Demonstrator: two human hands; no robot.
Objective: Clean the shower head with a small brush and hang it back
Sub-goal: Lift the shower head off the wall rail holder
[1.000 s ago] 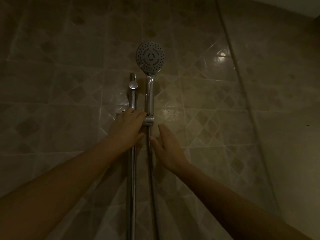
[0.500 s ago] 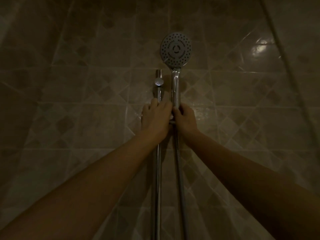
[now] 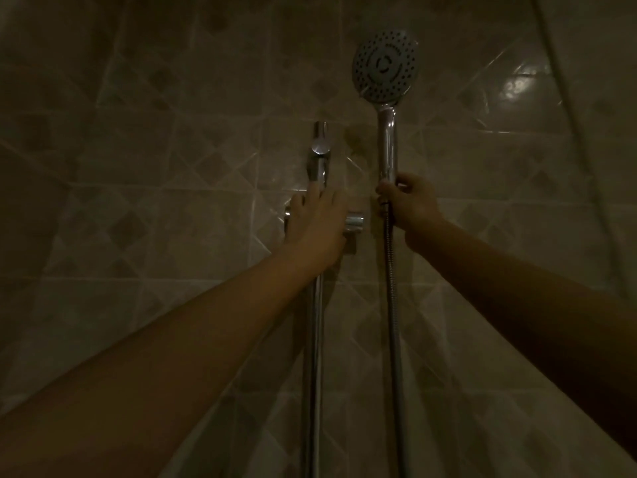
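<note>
A chrome shower head point(image 3: 386, 65) with a round perforated face stands upright on its handle, lifted clear of the wall holder point(image 3: 354, 223). My right hand point(image 3: 408, 205) is closed around the bottom of the handle, just right of the holder. The metal hose point(image 3: 393, 322) hangs straight down from my fist. My left hand point(image 3: 317, 225) lies over the holder and the vertical chrome rail point(image 3: 315, 357), fingers wrapped on it. No brush is visible.
The wall is dim brown tile with a diamond pattern. The rail's top cap point(image 3: 320, 146) sits above my left hand. A thin cord or pipe point(image 3: 572, 115) runs down the wall at the far right, near a light reflection point(image 3: 520, 86).
My right hand closed on the handle and lifted the shower head out of the holder, up and to the right. My left hand stayed on the holder. The view shifted left.
</note>
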